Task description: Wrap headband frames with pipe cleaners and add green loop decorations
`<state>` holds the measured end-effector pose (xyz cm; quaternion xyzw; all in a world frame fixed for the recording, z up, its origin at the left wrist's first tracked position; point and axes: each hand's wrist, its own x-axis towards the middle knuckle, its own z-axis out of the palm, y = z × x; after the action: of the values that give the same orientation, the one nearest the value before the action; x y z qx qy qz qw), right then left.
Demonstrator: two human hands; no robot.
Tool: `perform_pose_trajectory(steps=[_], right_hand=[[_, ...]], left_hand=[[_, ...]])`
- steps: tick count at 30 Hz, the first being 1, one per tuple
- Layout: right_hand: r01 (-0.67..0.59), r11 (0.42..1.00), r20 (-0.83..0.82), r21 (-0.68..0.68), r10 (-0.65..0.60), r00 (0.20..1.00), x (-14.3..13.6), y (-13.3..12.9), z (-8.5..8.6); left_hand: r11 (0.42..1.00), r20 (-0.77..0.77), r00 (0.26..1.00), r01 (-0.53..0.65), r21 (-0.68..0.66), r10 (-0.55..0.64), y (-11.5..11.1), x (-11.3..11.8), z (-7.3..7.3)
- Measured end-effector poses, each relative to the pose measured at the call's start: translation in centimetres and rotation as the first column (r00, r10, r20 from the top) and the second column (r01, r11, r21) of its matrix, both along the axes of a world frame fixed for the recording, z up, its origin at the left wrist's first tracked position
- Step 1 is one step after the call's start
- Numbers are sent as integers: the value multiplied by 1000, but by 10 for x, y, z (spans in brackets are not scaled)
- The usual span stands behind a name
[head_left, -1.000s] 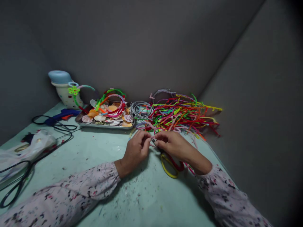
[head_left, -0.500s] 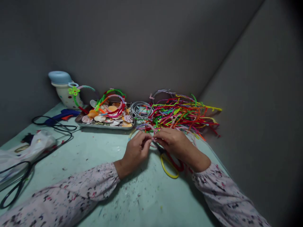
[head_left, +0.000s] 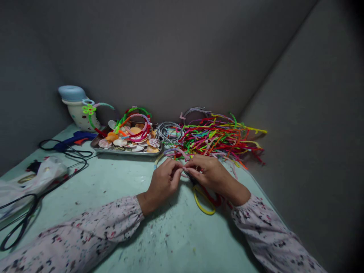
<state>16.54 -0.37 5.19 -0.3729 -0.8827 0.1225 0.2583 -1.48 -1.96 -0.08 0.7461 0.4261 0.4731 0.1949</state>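
Note:
My left hand (head_left: 165, 181) and my right hand (head_left: 212, 173) meet fingertip to fingertip above the mint-green table. Both pinch a thin pink fuzzy piece, mostly hidden between the fingers; it seems to belong to a pastel hoop (head_left: 157, 161) curving behind the hands. Under my right hand lies a pair of scissors (head_left: 204, 209) with yellow and red handles, its blades partly covered. Just beyond my hands spreads a pile of multicoloured pipe cleaners (head_left: 216, 138).
A metal tray (head_left: 127, 152) holds shells and fuzzy hoops. Beside it lies a coil of grey wire (head_left: 170, 132). At left are a spotted cup (head_left: 81, 113), a blue tool (head_left: 71, 140), black cable (head_left: 61, 182) and a plastic bag (head_left: 42, 176). Walls enclose the back and right.
My right hand has shifted very slightly, with its fingertips tilted a little differently at the pinch. My left hand has hardly moved.

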Motion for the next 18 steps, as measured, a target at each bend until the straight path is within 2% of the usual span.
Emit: perform_pose_trajectory(steps=[5, 10, 14, 16, 18], right_hand=[[94, 975, -166, -200, -129, 978, -5, -1, -4], [127, 882, -273, -454, -273, 922, -11, 1, -10], [70, 791, -349, -608, -346, 871, -15, 1, -10], [31, 764, -371, -645, -348, 861, -15, 0, -9], [31, 784, -358, -620, -317, 878, -14, 0, -8]], left_hand=[[1000, -4, 1000, -17, 4, 17, 1, 0, -1], [999, -23, 1000, -19, 25, 20, 0, -1, -1], [999, -47, 999, -11, 33, 13, 0, -2, -1], [999, -36, 999, -24, 33, 25, 0, -2, -1], [999, -21, 999, -41, 30, 41, 0, -2, 0]])
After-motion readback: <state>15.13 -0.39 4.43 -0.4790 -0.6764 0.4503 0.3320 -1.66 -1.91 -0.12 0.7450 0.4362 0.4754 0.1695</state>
